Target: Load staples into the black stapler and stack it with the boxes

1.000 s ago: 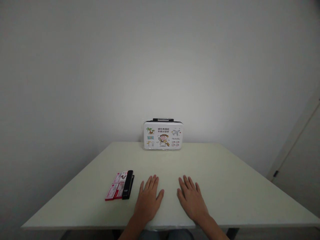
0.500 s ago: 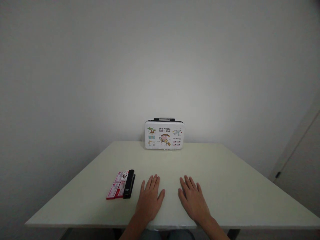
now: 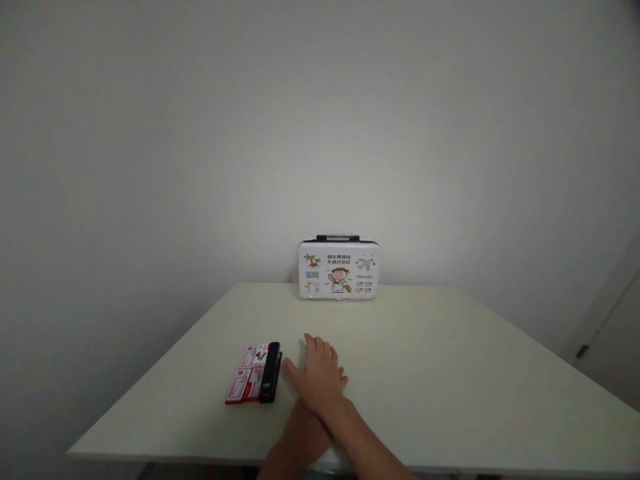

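Observation:
My right hand [image 3: 320, 375] lies flat, palm down, on the pale table [image 3: 450, 373], laid across my left hand [image 3: 343, 381]. Only a thumb tip and the forearm of the left show beneath it. Neither hand holds anything. Just left of the hands, a finger's width from my right thumb, lies a black stapler [image 3: 271, 381]. Flat red-and-white boxes [image 3: 247, 383] sit against its left side.
A small white case [image 3: 339, 269] with cartoon travel pictures and a black handle stands upright at the table's far edge, against the wall. A door [image 3: 613, 333] is at the far right. The table's near edge runs just below my forearms.
My right hand has moved left and come down on top of my left hand; before, the two lay flat side by side. The view has shifted a little leftward.

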Demonstrator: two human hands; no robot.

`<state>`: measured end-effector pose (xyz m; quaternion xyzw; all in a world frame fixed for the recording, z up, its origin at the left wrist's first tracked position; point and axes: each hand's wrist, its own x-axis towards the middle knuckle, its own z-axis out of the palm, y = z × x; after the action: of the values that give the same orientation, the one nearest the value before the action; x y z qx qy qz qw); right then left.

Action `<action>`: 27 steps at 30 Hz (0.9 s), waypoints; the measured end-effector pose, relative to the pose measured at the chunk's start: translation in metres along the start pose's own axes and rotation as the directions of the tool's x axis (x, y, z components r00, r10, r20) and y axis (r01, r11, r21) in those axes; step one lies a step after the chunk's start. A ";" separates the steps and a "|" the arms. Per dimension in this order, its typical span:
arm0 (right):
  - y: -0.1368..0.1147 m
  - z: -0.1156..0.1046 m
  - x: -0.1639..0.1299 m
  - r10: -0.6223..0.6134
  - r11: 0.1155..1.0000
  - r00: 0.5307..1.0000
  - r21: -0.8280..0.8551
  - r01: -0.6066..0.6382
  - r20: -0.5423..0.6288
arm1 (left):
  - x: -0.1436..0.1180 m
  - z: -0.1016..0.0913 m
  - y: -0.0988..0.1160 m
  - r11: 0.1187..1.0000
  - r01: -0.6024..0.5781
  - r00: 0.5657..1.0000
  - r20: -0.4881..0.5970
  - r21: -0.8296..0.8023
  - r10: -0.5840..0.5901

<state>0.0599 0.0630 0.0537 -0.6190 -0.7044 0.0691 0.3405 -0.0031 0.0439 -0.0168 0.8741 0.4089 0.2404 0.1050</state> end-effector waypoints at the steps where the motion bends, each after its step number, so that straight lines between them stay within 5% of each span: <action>1: -0.012 0.009 0.009 -0.008 0.999 0.999 0.042 0.006 0.046 | -0.001 0.003 -0.004 1.000 0.005 0.999 0.046 -0.013 -0.005; 3: -0.029 0.026 0.023 -0.009 0.995 0.993 0.100 -0.004 0.120 | -0.002 0.005 -0.010 0.999 -0.030 0.991 0.129 -0.035 0.035; 8: -0.037 0.047 0.039 -0.053 0.996 0.976 0.083 0.037 0.210 | -0.005 -0.006 -0.001 0.990 -0.108 0.986 0.113 -0.095 0.119; 12: -0.008 0.025 0.043 -0.147 0.988 0.965 0.069 0.135 0.217 | -0.006 -0.022 0.019 0.982 -0.053 0.996 0.061 -0.179 0.065; 16: 0.039 -0.014 0.036 -0.155 0.987 0.962 0.079 0.140 0.224 | -0.002 -0.035 0.033 0.994 0.044 0.993 -0.103 -0.100 -0.055; 21: 0.078 -0.039 0.009 -0.032 0.987 0.998 0.158 0.023 0.055 | 0.002 -0.038 0.035 0.969 0.224 0.934 -0.309 0.109 -0.181; 27: 0.068 -0.030 -0.009 0.040 0.993 0.991 0.119 -0.025 -0.126 | 0.002 -0.030 0.034 0.992 0.069 0.986 -0.162 0.107 -0.051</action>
<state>0.1334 0.0605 0.0378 -0.6125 -0.6656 0.0757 0.4196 0.0056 0.0236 0.0226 0.8440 0.4551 0.2824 0.0299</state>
